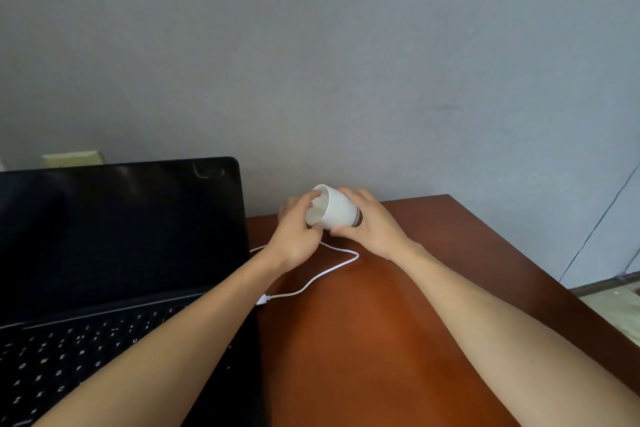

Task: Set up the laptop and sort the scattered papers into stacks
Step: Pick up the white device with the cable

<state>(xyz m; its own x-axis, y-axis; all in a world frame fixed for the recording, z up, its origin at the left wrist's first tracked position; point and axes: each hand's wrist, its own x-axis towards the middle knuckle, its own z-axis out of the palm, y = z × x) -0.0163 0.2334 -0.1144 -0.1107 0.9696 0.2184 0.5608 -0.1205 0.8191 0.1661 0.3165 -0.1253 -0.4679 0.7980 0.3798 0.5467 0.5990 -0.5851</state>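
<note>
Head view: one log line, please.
left hand: grips white cup rim; right hand: grips its side; laptop: open, screen dark; cable: on desk

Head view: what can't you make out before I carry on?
- Papers: none in frame; maybe beyond the edges.
- Laptop: left and lower parts cut off by the frame; keys partly under the left forearm.
- White cup: rim and base partly covered by left hand and right hand; inside unclear.
- White cable: far end lost behind the left hand and Laptop.
</note>
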